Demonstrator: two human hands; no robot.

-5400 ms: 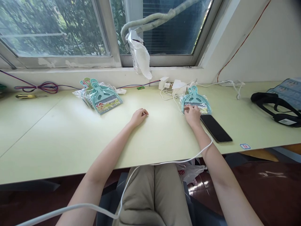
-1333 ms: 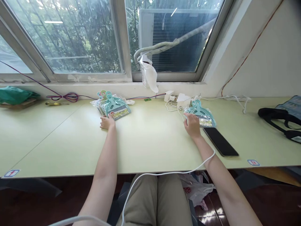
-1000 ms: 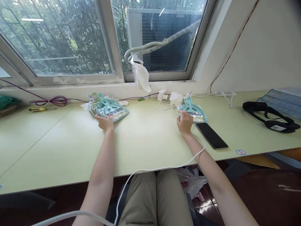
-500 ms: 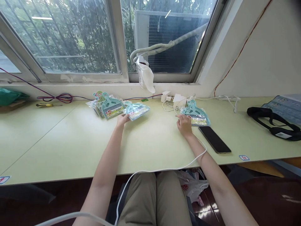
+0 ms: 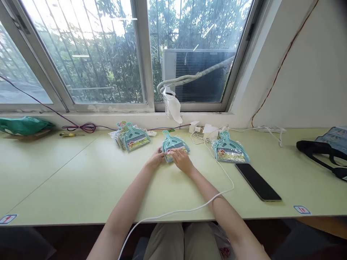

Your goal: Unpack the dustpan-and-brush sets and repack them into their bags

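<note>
Pinching the lower-left edge of the bagged teal dustpan set (image 5: 176,142), the left hand (image 5: 155,159) apparently steadies it between the left stack (image 5: 136,140) and right stack (image 5: 230,154), while the right hand (image 5: 184,161) lies across its front, grip unclear.

A small workroom, by the look of it, with a long worktop (image 5: 94,180) under a sliding window (image 5: 114,108).
Bagged dustpan-and-brush sets (image 5: 136,139) lie stacked left and right of centre; a yellow-handled screwdriver (image 5: 67,134) and coiled wiring (image 5: 88,127) lie at left, and printed stickers (image 5: 8,219) mark the front edge.
</note>
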